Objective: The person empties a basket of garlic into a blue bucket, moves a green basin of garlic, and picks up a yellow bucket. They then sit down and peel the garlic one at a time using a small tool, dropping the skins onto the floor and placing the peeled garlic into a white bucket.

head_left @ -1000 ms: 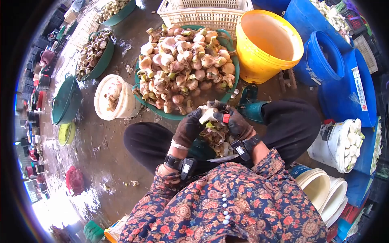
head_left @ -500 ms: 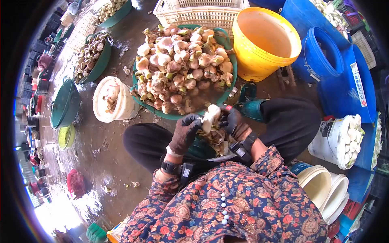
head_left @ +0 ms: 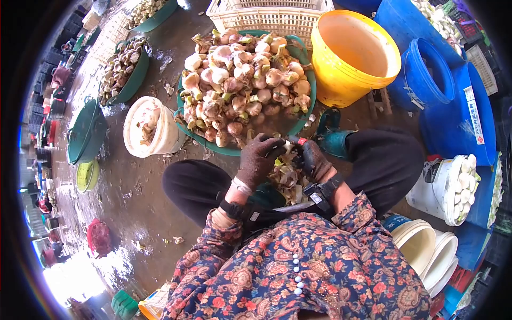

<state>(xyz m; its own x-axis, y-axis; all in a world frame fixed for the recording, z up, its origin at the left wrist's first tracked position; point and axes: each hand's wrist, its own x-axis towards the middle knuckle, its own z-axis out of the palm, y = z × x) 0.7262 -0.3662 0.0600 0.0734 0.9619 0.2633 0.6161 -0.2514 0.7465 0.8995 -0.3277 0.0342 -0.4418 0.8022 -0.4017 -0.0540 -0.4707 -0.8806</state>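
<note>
Both gloved hands meet between my knees, just below a green tub [head_left: 188, 134] heaped with garlic bulbs [head_left: 234, 85]. My left hand [head_left: 258, 160], in a brown glove, has its fingers curled in beside a pale garlic bulb [head_left: 288, 146], which they partly hide. On the other side my right hand [head_left: 312, 160], in a dark glove with a red patch near the fingers, is closed around that bulb. Loose garlic skins and trimmings [head_left: 288, 184] lie beneath the hands.
A white bucket with peelings [head_left: 152, 127] stands left of the tub, a yellow bucket [head_left: 354, 58] at its right. Behind is a cream crate [head_left: 266, 18]. Blue tubs [head_left: 453, 117], a white bucket of peeled garlic [head_left: 445, 189] and empty buckets [head_left: 416, 248] line the right.
My left hand has moved up and right, its fingers now curled over toward the right hand. The white bulb, plainly visible before, is now mostly covered by the fingers.
</note>
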